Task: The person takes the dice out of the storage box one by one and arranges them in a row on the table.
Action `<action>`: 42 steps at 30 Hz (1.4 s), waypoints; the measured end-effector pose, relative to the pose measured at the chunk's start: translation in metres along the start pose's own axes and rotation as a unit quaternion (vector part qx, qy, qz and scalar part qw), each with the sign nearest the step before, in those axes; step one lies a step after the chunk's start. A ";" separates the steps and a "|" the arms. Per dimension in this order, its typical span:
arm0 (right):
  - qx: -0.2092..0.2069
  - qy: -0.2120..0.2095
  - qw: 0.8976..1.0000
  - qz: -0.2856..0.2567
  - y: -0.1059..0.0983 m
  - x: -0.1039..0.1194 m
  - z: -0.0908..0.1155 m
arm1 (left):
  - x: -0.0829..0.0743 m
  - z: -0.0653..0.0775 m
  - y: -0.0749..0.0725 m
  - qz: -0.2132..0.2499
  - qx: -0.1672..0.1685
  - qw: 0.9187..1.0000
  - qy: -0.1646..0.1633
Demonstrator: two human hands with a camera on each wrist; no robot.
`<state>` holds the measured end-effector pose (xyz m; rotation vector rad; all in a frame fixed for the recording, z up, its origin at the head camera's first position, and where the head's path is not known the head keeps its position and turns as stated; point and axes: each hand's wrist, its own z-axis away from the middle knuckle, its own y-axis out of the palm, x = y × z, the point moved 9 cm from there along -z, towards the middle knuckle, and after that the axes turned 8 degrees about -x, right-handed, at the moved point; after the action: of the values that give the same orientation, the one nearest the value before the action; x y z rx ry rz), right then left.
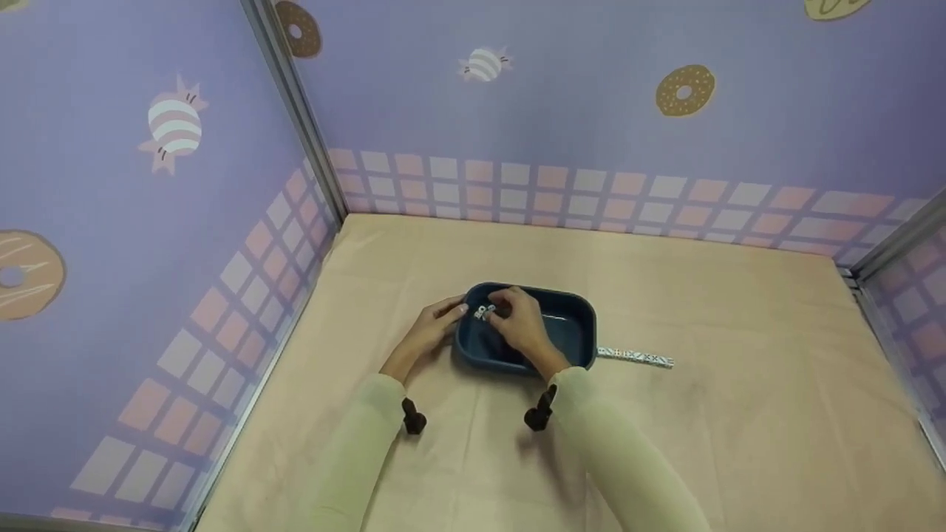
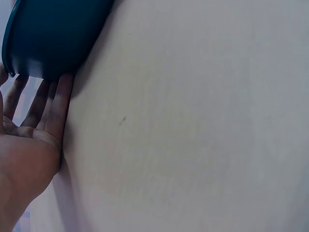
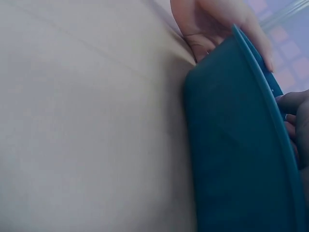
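Observation:
A dark blue rectangular tray (image 1: pixel 569 332) lies on the cloth-covered table. My left hand (image 1: pixel 432 325) holds its left end, the thumb over the rim and the fingers against the outer wall, as the left wrist view also shows along the tray's side (image 2: pixel 58 38). Inside the tray's left part is a small group of white dice (image 1: pixel 481 312) with dark spots. My right hand (image 1: pixel 523 321) reaches into the tray and pinches at the dice between thumb and fingertips. In the right wrist view the tray's wall (image 3: pixel 231 140) hides most of that hand's fingers.
A straight row of white dice (image 1: pixel 637 357) extends from the tray's right side across the beige cloth (image 1: pixel 739 414). Patterned purple walls (image 1: pixel 576 111) enclose the table at the back and sides. Dark wrist mounts (image 1: pixel 539 414) hang from both pale sleeves (image 1: pixel 613 451).

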<state>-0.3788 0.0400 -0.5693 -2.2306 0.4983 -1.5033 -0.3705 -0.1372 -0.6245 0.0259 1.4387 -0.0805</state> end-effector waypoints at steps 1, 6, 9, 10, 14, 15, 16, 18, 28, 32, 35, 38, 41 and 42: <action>0.006 0.001 1.000 0.008 0.003 0.000 0.001 | 0.001 0.001 0.000 -0.003 0.000 1.000 0.000; 0.017 -0.008 0.999 0.044 0.010 -0.003 0.005 | 0.004 0.002 0.002 -0.004 0.012 1.000 0.000; 0.019 -0.013 0.999 0.049 0.010 -0.006 0.005 | 0.002 0.000 0.003 -0.015 0.014 1.000 0.014; 0.022 -0.015 0.998 0.050 0.011 -0.007 0.005 | 0.001 0.000 0.003 -0.020 0.014 1.000 0.017; 0.048 -0.013 0.997 0.060 0.015 -0.010 0.004 | 0.001 -0.001 0.002 -0.016 0.010 1.000 0.012; 0.052 -0.014 0.996 0.064 0.015 -0.010 0.004 | 0.001 -0.001 0.002 -0.009 0.009 1.000 0.007; 0.055 -0.017 0.996 0.067 0.016 -0.009 0.004 | 0.001 -0.001 0.002 -0.006 0.009 1.000 0.004; 0.057 -0.022 0.996 0.070 0.016 -0.008 0.004 | -0.001 -0.001 0.002 -0.001 0.005 1.000 0.004; 0.082 -0.027 0.992 0.096 0.021 -0.007 0.005 | -0.002 -0.004 0.001 -0.008 -0.003 1.000 0.015; 0.088 -0.023 0.990 0.108 0.022 -0.008 0.005 | -0.002 -0.004 0.000 -0.010 -0.004 1.000 0.012; 0.095 -0.019 0.988 0.119 0.025 -0.009 0.005 | -0.002 -0.004 -0.001 -0.022 -0.004 1.000 0.017; 0.099 -0.021 0.986 0.130 0.026 -0.009 0.006 | -0.002 -0.004 -0.001 -0.034 -0.002 0.999 0.023; 0.098 -0.023 0.987 0.129 0.026 -0.009 0.006 | -0.002 -0.003 -0.001 -0.038 0.002 0.999 0.025; 0.097 -0.024 0.987 0.126 0.025 -0.008 0.006 | -0.001 -0.003 -0.001 -0.034 0.003 0.999 0.023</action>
<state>-0.3780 0.0233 -0.5908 -1.9674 0.5697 -1.3056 -0.3737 -0.1378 -0.6237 -0.0163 1.4847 -0.1417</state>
